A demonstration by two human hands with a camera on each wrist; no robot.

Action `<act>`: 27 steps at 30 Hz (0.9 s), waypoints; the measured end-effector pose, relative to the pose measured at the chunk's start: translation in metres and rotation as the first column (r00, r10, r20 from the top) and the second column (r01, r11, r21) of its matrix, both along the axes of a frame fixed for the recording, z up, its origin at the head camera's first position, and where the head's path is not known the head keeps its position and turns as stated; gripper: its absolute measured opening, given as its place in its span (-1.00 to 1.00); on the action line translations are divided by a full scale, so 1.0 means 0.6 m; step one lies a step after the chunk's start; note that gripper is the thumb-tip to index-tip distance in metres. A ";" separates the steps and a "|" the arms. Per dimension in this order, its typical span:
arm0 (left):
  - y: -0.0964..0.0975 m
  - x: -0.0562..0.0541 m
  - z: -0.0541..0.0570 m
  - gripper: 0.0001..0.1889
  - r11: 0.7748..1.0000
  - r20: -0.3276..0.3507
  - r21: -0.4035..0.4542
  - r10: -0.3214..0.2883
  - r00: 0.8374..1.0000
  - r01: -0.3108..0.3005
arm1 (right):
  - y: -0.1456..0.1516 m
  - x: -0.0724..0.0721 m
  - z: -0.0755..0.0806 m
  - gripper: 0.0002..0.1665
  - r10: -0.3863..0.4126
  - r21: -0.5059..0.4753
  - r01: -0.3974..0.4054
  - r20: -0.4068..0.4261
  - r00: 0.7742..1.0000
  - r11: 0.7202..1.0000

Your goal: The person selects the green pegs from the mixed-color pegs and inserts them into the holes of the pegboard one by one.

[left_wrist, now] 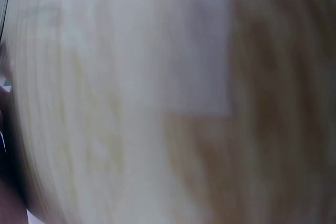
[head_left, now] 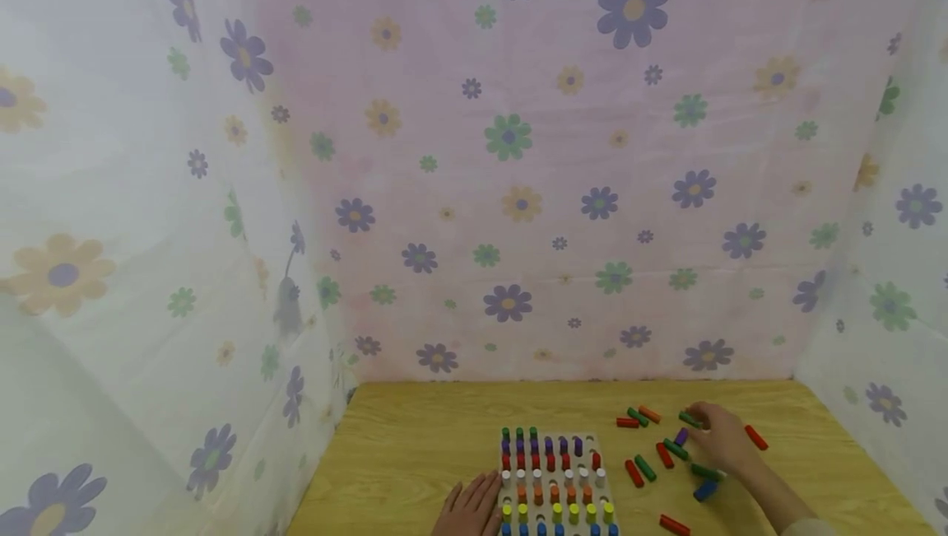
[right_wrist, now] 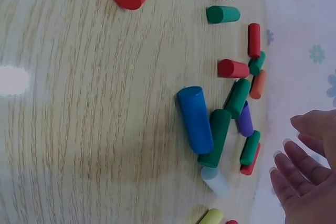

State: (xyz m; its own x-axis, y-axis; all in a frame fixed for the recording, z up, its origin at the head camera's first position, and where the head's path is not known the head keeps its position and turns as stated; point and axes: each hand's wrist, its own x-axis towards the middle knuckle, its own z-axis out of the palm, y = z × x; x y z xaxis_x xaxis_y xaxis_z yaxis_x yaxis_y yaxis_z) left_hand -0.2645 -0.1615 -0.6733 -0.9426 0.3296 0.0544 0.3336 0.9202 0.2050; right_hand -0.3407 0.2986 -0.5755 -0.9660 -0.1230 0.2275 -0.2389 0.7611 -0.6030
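My left hand lies flat on the table, fingers extended, its fingertips right at the left edge of a pegboard. Rows of green, purple, red, white, orange, yellow and blue pegs stand upright in the board, with some bare holes between them. Over the scattered pegs on the right is my right hand, nearest a green peg. In the right wrist view, the fingers are spread loosely with nothing between them. A blue peg and a white peg lie near that hand.
Loose pegs lie right of the board, including an orange peg, a purple peg and a red peg. Flowered cloth encloses the wooden table at the back and sides. The left wrist view is mostly blurred.
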 end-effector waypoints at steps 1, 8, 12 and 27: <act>0.000 0.000 -0.001 -0.32 1.000 -0.004 -0.002 -0.001 1.000 0.001 | 0.002 -0.001 -0.001 -0.61 -0.009 0.002 0.009 0.009 1.000 1.000; 0.001 0.000 0.000 -0.33 1.000 -0.009 0.004 -0.005 1.000 0.005 | 0.008 -0.006 -0.006 -0.55 -0.046 0.020 0.045 0.058 0.997 0.999; -0.001 0.000 0.002 -0.31 1.000 0.008 0.016 -0.007 1.000 0.007 | 0.008 -0.014 -0.015 -0.52 -0.062 0.045 0.059 0.071 0.996 0.997; 0.000 0.001 0.007 -0.30 1.000 0.025 0.025 -0.010 1.000 0.009 | 0.017 -0.032 -0.050 -0.46 -0.101 0.084 0.090 0.135 0.986 0.992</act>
State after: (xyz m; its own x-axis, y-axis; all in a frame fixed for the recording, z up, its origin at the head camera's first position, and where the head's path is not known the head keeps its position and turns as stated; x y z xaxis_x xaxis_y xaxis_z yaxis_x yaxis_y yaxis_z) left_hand -0.2638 -0.1615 -0.6693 -0.9406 0.3374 0.0390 0.3368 0.9114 0.2364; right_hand -0.3601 0.3088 -0.6056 -0.9957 -0.0403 0.0836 -0.0806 0.8221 -0.5635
